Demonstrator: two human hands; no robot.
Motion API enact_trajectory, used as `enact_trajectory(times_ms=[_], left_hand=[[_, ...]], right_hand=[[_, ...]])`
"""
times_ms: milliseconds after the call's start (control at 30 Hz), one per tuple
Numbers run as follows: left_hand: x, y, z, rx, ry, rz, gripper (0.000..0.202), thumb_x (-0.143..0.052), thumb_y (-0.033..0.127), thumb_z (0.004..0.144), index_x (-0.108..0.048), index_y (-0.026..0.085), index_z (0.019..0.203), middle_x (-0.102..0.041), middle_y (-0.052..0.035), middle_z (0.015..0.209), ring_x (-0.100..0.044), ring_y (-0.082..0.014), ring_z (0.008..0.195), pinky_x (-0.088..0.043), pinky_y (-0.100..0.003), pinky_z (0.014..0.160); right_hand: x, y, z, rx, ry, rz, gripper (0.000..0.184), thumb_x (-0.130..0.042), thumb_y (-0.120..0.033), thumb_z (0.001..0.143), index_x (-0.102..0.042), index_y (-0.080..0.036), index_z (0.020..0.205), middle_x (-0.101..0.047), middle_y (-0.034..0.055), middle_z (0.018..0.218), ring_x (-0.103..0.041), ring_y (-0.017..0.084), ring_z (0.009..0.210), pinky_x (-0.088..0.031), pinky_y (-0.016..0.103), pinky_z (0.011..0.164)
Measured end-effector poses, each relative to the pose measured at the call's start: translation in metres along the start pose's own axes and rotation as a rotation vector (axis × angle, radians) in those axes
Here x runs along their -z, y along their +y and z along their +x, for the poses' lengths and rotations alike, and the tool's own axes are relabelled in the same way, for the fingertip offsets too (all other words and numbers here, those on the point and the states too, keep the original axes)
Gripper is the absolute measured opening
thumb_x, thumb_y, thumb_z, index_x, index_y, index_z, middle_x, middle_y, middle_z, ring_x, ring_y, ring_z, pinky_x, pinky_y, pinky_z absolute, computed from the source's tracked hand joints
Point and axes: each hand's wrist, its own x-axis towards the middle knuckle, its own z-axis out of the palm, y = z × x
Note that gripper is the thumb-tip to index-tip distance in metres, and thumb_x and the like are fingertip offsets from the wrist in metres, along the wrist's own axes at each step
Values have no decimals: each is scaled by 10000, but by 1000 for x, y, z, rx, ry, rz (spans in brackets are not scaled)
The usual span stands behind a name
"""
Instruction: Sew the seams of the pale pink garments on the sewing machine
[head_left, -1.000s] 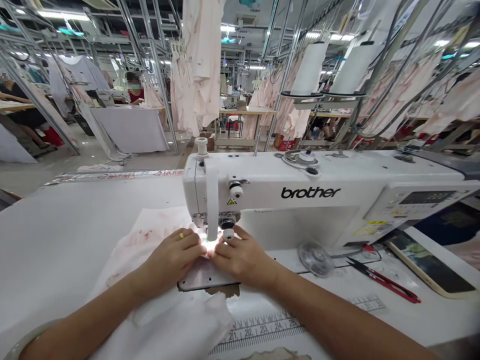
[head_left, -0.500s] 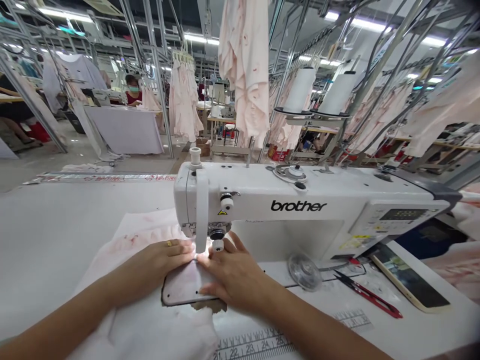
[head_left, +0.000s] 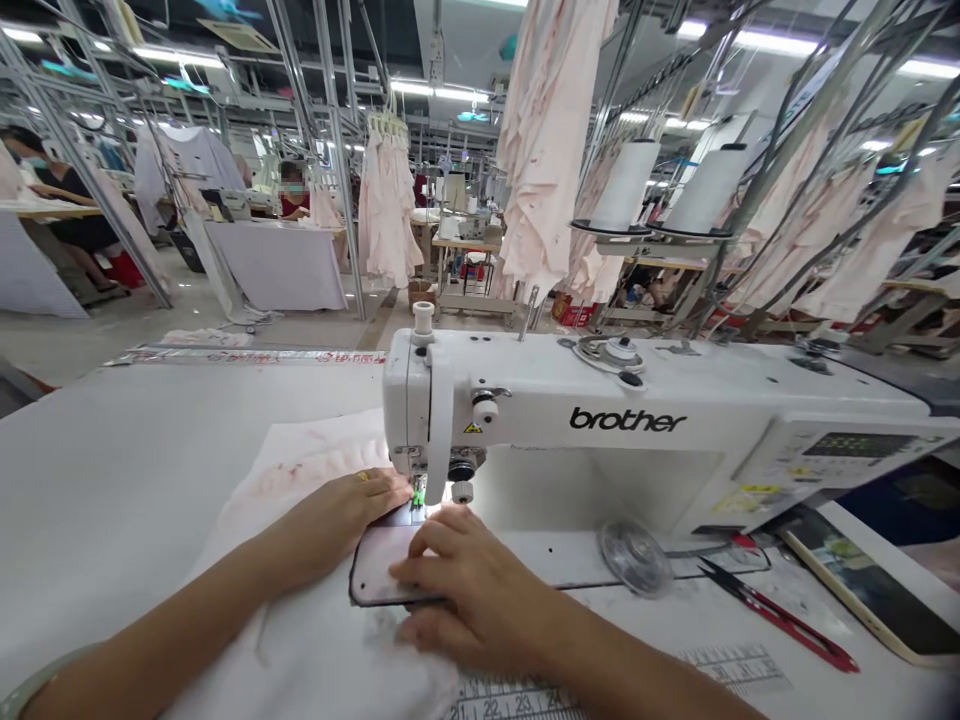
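Pale pink fabric (head_left: 315, 450), lying from the near edge of the white tabletop (head_left: 150, 450) up to the presser foot (head_left: 417, 492) of a Brother sewing machine (head_left: 600, 420); left hand (head_left: 337, 525) and right hand (head_left: 469, 580) open, pressing flat, neither gripping; stitching apparently begun, amount sewn hidden, amount left unclear

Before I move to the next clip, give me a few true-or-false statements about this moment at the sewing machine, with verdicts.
The left hand wears a ring: true.
The right hand grips the red-handled thread snips: false, the snips lie on the table off to the right, apart from the hand.
The sewing machine shows the name brother on its arm: true.
The left hand rests on bare table: false, it lies on pale fabric with pinkish marks.
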Motion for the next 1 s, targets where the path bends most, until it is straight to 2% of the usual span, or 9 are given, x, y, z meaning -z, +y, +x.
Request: enact_trajectory(times_ms=[67, 167, 300, 433, 633, 700, 800, 900, 1000], left_hand=[[1, 2, 0, 26, -18, -6, 463, -435, 71, 915, -567, 261, 1316, -628, -21, 1311, -565, -200, 1231, -449, -348, 1066], [4, 7, 0, 52, -55, -29, 451, -426, 65, 925, -557, 258, 1310, -628, -13, 1301, -552, -182, 1234, -446, -327, 1060], [10, 12, 0, 57, -55, -24, 472, -429, 40, 913, -560, 262, 1308, -632, -5, 1295, -547, -179, 1237, -405, -357, 1104], [10, 7, -3, 51, -37, 7, 546, -399, -4, 885, -538, 260, 1343, -600, -13, 1352, -534, -185, 1267, -357, -412, 1145], [4, 1, -7, 4, -22, 40, 641, -351, -52, 852, -498, 274, 1384, -558, -9, 1404, -494, -171, 1312, -370, -406, 1139], [5, -9, -6, -23, -12, 59, 648, -356, -49, 843, -505, 285, 1379, -557, -7, 1404, -499, -169, 1307, -382, -391, 1130], [14, -42, 0, -11, -8, 102, 561, -375, -3, 862, -573, 269, 1312, -588, -26, 1370, -531, -181, 1272, -406, -386, 1106], [31, -84, 4, 44, 22, 146, 452, -370, 60, 895, -627, 209, 1236, -591, -86, 1360, -508, -230, 1296, -349, -472, 1132], [45, -104, 3, 108, 69, 180, 372, -385, 155, 934, -645, 185, 1198, -557, -123, 1389, -437, -287, 1348, -261, -561, 1149]], right_hand=[[-3, -7, 1, 41, -35, 67, 421, -650, -527, 891, -645, -208, 1167, -618, 40, 1061, -516, 189, 1015, -333, 338, 1023], [-7, -11, 1, 139, -71, 129, 334, -678, -467, 889, -669, -193, 1079, -622, 31, 1102, -519, 170, 1075, -302, 303, 1071], [-11, -6, 1, 226, -90, 134, 188, -631, -363, 947, -655, -179, 975, -665, 2, 989, -544, 137, 1076, -248, 304, 1114], [-8, -3, 2, 305, 46, 58, 118, -570, -287, 978, -640, -193, 990, -675, 11, 979, -570, 136, 1015, -288, 334, 1088], [-6, -14, 0, 437, 188, -6, 176, -477, -263, 1013, -578, -157, 916, -699, 25, 868, -612, 119, 885, -438, 268, 904], [-8, -19, -3, 517, 304, -28, 236, -406, -246, 1047, -587, -152, 929, -716, 14, 899, -622, 107, 894, -445, 244, 917], [-14, -20, -9, 668, 381, -109, 301, -338, -216, 1065, -622, -122, 1034, -704, 13, 1110, -573, 110, 1115, -380, 223, 1058], [-21, -14, -12, 742, 206, -129, 372, -276, -225, 1071, -607, -69, 1134, -629, 56, 1276, -492, 133, 1255, -299, 253, 1150], [-26, -6, -12, 697, 0, -11, 445, -193, -252, 1078, -593, -65, 1133, -680, 68, 1161, -585, 124, 1120, -334, 226, 1119]])
